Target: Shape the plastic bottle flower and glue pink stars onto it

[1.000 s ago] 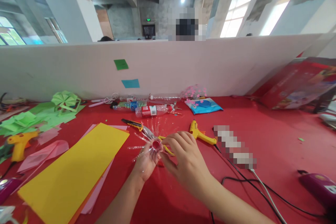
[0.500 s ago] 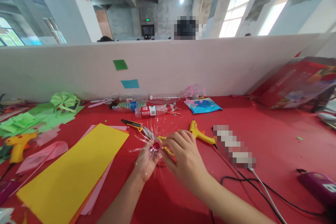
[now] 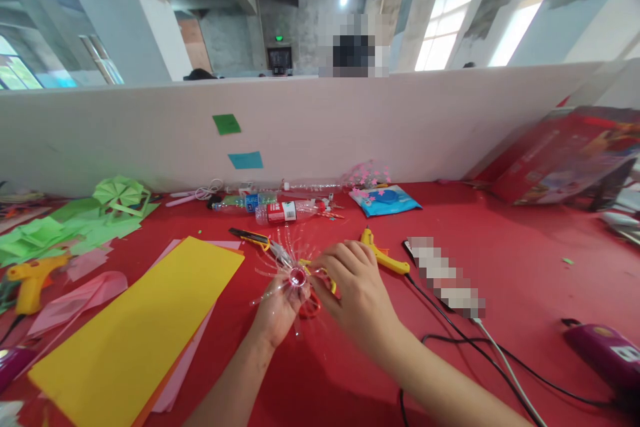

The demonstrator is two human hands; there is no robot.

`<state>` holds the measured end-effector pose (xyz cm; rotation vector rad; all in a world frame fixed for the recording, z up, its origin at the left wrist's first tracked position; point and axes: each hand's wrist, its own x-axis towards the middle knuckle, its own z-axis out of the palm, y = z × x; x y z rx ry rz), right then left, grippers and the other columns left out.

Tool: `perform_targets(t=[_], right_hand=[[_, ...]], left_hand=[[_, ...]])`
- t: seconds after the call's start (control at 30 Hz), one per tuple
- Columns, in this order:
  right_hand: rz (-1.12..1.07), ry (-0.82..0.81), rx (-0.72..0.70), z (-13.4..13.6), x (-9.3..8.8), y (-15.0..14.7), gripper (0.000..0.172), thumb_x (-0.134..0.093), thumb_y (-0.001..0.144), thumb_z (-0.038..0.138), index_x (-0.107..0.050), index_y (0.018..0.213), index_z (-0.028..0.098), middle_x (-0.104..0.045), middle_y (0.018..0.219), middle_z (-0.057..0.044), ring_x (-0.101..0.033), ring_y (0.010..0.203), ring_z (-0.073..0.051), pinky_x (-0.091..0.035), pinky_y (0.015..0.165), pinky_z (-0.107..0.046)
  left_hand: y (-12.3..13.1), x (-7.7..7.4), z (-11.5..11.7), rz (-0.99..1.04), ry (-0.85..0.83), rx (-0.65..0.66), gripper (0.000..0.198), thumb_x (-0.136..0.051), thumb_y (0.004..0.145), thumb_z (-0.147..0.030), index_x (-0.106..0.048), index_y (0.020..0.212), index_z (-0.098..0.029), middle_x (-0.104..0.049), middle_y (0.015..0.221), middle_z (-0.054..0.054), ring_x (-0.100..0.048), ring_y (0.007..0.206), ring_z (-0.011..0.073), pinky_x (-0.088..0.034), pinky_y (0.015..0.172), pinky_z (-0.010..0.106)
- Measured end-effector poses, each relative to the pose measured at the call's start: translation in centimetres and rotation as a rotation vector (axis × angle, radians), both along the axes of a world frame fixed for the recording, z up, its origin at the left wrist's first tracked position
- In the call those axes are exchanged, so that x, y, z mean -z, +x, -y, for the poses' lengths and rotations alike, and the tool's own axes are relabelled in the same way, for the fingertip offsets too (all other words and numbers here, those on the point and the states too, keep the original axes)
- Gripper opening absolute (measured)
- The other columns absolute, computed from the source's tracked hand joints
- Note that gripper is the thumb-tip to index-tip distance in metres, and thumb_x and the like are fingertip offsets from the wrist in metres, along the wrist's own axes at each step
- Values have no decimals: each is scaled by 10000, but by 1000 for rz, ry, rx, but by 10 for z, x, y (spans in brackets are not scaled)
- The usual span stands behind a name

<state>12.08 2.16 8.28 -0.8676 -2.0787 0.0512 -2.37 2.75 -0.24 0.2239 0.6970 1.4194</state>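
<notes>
My left hand [image 3: 278, 312] is closed around the neck of a cut clear plastic bottle top [image 3: 291, 270] with a red cap; its thin strips fan outward like spokes. My right hand [image 3: 353, 293] hovers just right of it, fingers curled and pinching toward one of the strips near the cap. Yellow-handled scissors [image 3: 320, 279] lie on the red table beneath both hands, partly hidden.
A yellow sheet [image 3: 140, 327] over pink paper lies left. Behind are a utility knife [image 3: 250, 236], plastic bottles [image 3: 283, 211], a yellow glue gun [image 3: 383, 255] and a blue packet [image 3: 385, 200]. Green paper [image 3: 60, 227], another glue gun [image 3: 27, 280], cables [image 3: 490, 353] and a purple tool [image 3: 607, 353] flank the sides.
Both hands stay on the bottle top with only slight shifts; my right fingers have moved a little nearer the cap. The view tilted slightly.
</notes>
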Motion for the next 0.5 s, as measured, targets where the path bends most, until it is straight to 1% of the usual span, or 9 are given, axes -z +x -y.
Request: perform_targets(t=[0.13, 0.27, 0.4, 0.5], right_hand=[[-18, 12, 11, 1, -3, 1, 73, -570, 839, 146, -607, 892, 180, -615, 854, -34, -488, 794, -188, -365, 783, -356], [-13, 54, 38, 1, -3, 1, 111, -555, 853, 166, -605, 952, 169, -607, 895, -54, -495, 822, -199, -373, 792, -369], [18, 86, 80, 1, 0, 0, 81, -543, 860, 173, -613, 898, 179, -601, 880, -55, -487, 821, -206, -372, 801, -379], [44, 103, 89, 1, 2, -1, 59, -569, 846, 187, -623, 869, 184, -599, 868, -51, -477, 823, -209, -362, 824, -388]], left_hand=[[0, 0, 1, -26, 16, -18, 16, -589, 768, -139, -596, 753, -138, -628, 700, 17, -597, 659, 109, -484, 599, 206], [2, -1, 2, -57, 50, -6, 43, -622, 736, -154, -582, 737, -140, -612, 682, 16, -595, 662, 126, -470, 583, 223], [3, -1, 2, -62, 51, -10, 69, -632, 725, -153, -573, 759, -142, -618, 711, 11, -571, 631, 111, -480, 608, 244], [3, -1, 4, -63, 46, -20, 102, -643, 711, -148, -572, 784, -154, -627, 738, 5, -579, 657, 113, -482, 628, 246]])
